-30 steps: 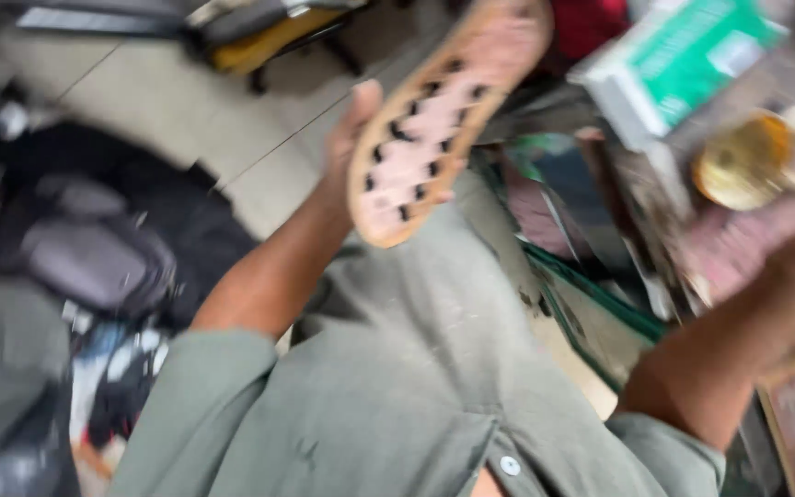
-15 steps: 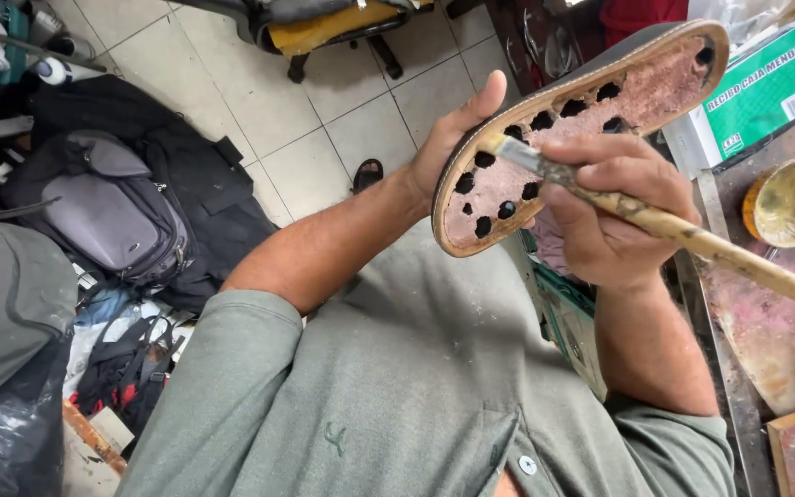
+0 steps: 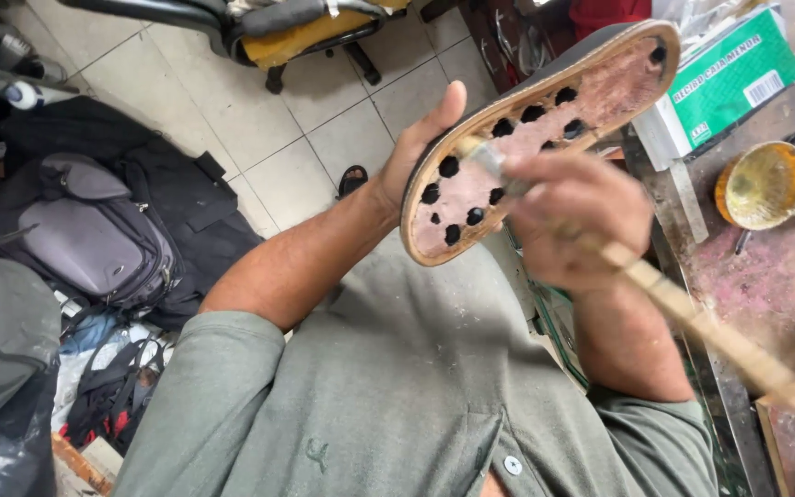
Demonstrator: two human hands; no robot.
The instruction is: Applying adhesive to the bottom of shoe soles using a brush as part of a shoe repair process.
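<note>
My left hand [image 3: 413, 147] holds a shoe sole [image 3: 545, 129] from behind, its pinkish inner face with several black holes turned up toward me. My right hand [image 3: 577, 221] grips a long wooden-handled brush [image 3: 692, 317], and the bristle end rests on the sole's inner face near its middle. The right hand is blurred. The handle runs down to the lower right.
An open tin of yellowish glue [image 3: 763, 184] stands on the stained workbench [image 3: 775, 267] at right, beside a green and white box [image 3: 729, 78]. Grey and black backpacks [image 3: 94, 235] lie on the tiled floor [image 3: 204, 101] at left. A chair with a yellow seat [image 3: 296, 32] stands behind.
The right hand came in with the brush and set it against the sole. The brush has since slid along the sole's inner face, and the sole has shifted a little.
</note>
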